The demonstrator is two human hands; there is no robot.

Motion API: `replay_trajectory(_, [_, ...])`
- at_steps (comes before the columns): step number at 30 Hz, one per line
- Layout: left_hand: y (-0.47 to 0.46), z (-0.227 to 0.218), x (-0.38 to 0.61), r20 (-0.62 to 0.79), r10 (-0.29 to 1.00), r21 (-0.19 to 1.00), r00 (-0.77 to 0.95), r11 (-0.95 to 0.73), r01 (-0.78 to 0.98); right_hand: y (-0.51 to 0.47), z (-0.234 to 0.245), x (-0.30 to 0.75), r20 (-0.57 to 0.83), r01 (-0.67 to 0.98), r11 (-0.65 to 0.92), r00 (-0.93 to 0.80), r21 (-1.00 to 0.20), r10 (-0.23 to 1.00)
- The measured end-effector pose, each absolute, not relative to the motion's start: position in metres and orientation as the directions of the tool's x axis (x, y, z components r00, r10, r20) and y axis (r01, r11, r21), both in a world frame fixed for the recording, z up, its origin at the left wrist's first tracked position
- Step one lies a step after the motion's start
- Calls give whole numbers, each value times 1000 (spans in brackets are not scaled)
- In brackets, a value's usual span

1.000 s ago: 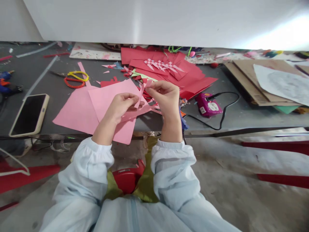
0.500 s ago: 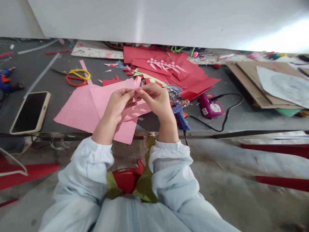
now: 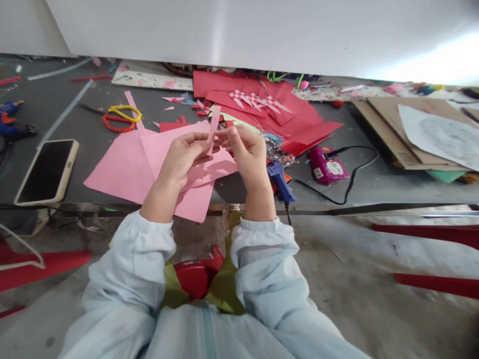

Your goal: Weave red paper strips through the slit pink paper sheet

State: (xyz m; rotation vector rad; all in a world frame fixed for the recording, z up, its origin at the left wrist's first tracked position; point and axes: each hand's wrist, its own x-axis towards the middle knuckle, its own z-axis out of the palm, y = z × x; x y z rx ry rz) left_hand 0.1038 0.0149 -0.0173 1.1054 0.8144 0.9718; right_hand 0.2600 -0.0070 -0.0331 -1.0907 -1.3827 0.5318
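A narrow pink paper strip (image 3: 214, 122) stands nearly upright, pinched between the thumb and fingers of my left hand (image 3: 179, 157). Close beside it on the right, my right hand (image 3: 250, 152) has its fingers curled and its thumb raised; a fingertip reaches the strip. Whether anything lies between those right fingers is hidden. Under both hands, pink paper sheets (image 3: 119, 159) overlap on the dark table, one corner hanging past the front edge. A blue glue gun (image 3: 280, 182) lies just right of my right wrist.
Scissors (image 3: 121, 118) with yellow and red handles and a phone (image 3: 48, 172) lie on the left. Red paper sheets (image 3: 299, 117) pile up behind my hands. A purple box (image 3: 327, 164) with a black cable sits right, near stacked cardboard (image 3: 389, 134).
The pink strip, looped at its top before, now stands straight. My right thumb has lifted off the strip and the right hand has shifted slightly to the right.
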Motion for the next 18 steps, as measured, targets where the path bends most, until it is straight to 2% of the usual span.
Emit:
replay_trajectory(4, [13,-17,104,-64,924,973,377,141,-181,-1,-36,259,373,133,348,302,-928,877])
replay_trajectory(8, [13,-18,104,-80,906,980,415,147,-133,0,-38,259,247,26,246,187,-969,951])
replay_trajectory(12, [12,-18,105,-80,882,986,464,138,-92,-2,-38,259,237,-25,247,192,-969,952])
replay_trajectory(15, [11,-19,105,-95,870,988,483,143,-62,-2,-39,261,244,-14,258,272,-966,931])
replay_trajectory(18, [12,-18,104,-97,864,989,494,139,-50,-1,-39,263,246,2,256,275,-967,929])
